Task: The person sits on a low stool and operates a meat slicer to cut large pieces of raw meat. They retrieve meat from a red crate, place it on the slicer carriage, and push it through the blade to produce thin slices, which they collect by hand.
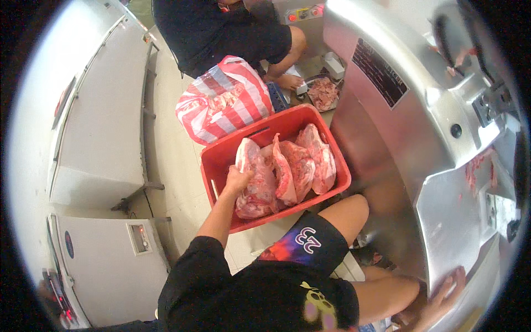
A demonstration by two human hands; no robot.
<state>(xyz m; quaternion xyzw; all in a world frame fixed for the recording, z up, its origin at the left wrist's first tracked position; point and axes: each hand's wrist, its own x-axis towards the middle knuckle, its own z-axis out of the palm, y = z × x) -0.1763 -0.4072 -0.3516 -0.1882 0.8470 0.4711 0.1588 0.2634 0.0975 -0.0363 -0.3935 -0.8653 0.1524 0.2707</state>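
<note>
A red plastic crate (342, 160) in front of me holds several large slabs of raw meat. My left hand (239, 180) is closed on the upper left edge of the leftmost meat slab (258, 185), which lies inside the crate. Beside it, a folded meat slab (298, 171) and another pale-edged piece fill the crate's right part. Far from the crate, at the lower right, my right hand (444, 296) lies with its fingers apart on the edge of a metal plate (451, 227). This plate belongs to a big stainless steel machine (381, 144) and has meat scraps on it.
A red-and-white striped bag (249, 91) with meat stands just beyond the crate. Behind it, a co-worker's hand (290, 82) is near a tray of meat pieces (323, 94). White chest freezers (102, 122) line the left side. The steel machine bounds the right.
</note>
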